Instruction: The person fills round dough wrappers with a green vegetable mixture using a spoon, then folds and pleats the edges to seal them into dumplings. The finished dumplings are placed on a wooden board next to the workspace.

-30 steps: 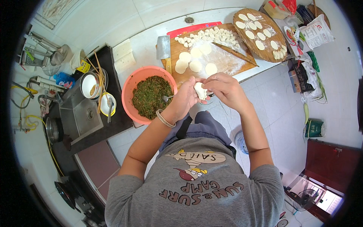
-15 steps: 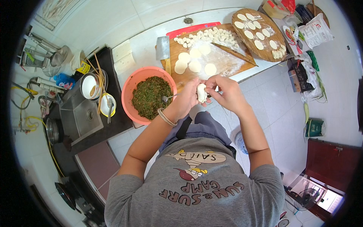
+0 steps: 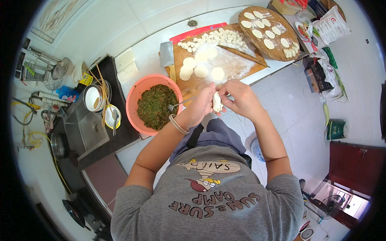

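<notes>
A pale dumpling [image 3: 217, 103] sits between my hands, above the board's near edge. My left hand [image 3: 202, 103] cradles it with its fingers curled round. The thumb and fingers of my right hand [image 3: 240, 99] pinch its right edge. Left of them stands a pink bowl [image 3: 131, 117] of chopped green filling [image 3: 156, 105], with a metal spoon [image 3: 172, 107] in it. Beyond my hands, a floured wooden cutting board [image 3: 193, 87] carries several round wrappers [image 3: 217, 74], many small dough pieces [image 3: 219, 37] and a tapered wooden rolling pin [image 3: 243, 55].
A cleaver [image 3: 166, 54] lies at the board's left edge. At the far right, a round wooden board [image 3: 254, 40] bears wrappers and folded dumplings [image 3: 290, 52]. To the left are a steel sink [image 3: 86, 128], chopsticks [image 3: 103, 90] and stacked bowls [image 3: 93, 96].
The whole view has shifted slightly, so the counter sits a little further left. My right fingers have moved slightly along the dumpling's edge, and both hands still hold it.
</notes>
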Demonstrator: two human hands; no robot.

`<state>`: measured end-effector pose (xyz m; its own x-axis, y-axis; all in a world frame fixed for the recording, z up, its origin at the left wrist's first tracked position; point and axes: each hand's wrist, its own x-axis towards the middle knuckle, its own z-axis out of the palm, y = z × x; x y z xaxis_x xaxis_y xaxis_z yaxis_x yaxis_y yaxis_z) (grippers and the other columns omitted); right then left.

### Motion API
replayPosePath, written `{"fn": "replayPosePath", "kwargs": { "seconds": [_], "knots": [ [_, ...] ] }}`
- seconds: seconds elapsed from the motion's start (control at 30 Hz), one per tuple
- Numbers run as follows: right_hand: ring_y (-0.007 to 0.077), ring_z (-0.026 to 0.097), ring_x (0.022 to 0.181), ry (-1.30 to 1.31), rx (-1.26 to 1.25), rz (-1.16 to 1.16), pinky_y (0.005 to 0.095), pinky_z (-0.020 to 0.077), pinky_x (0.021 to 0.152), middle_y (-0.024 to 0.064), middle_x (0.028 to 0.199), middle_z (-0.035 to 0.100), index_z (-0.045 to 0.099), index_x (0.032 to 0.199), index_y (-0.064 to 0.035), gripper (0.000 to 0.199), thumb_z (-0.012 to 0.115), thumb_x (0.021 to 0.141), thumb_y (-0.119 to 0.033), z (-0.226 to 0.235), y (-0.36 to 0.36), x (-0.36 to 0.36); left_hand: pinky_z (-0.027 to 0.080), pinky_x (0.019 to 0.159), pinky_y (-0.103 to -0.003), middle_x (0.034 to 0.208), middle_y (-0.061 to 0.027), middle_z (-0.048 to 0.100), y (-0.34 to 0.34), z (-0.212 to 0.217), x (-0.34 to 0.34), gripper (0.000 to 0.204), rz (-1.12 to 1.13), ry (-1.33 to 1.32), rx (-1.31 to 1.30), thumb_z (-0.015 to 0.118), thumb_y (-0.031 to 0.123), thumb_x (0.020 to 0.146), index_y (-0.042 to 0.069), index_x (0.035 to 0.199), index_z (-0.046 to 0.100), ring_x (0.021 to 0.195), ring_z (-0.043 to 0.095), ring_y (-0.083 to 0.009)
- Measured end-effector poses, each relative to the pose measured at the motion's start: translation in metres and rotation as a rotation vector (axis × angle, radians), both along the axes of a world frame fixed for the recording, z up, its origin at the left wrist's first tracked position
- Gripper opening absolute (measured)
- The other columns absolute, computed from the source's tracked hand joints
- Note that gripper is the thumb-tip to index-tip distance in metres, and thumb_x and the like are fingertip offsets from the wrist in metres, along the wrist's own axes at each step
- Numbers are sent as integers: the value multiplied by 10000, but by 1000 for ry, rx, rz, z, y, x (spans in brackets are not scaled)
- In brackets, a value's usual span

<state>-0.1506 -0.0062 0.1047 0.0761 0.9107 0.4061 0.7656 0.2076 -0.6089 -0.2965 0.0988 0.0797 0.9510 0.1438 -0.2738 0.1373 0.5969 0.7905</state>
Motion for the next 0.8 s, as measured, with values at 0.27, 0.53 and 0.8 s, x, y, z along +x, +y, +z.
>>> {"fn": "replayPosePath", "kwargs": {
  "seconds": [0.27,0.53,0.8],
  "knots": [
    [261,613,727,-53,135,-19,340,489,615,76,786,616,648,866,-78,177,638,709,4,9,-20,38,442,554,-244,942,-139,631,-7,12,34,688,-90,28,13,153,551,953,-3,1201,478,715,583,-155],
    [238,613,742,-46,182,72,339,498,651,62,808,622,650,826,-37,130,659,701,-6,8,-40,83,434,516,-233,926,-182,636,-21,11,84,695,-212,54,-90,139,554,952,-2,1160,500,631,577,-153],
    [230,585,697,-103,122,1,333,499,623,42,751,570,641,859,-40,240,658,620,-35,0,-59,132,446,530,-244,891,-183,643,-32,1,145,662,-267,100,-83,157,527,960,-2,1116,522,640,584,-164]
  ]
}}
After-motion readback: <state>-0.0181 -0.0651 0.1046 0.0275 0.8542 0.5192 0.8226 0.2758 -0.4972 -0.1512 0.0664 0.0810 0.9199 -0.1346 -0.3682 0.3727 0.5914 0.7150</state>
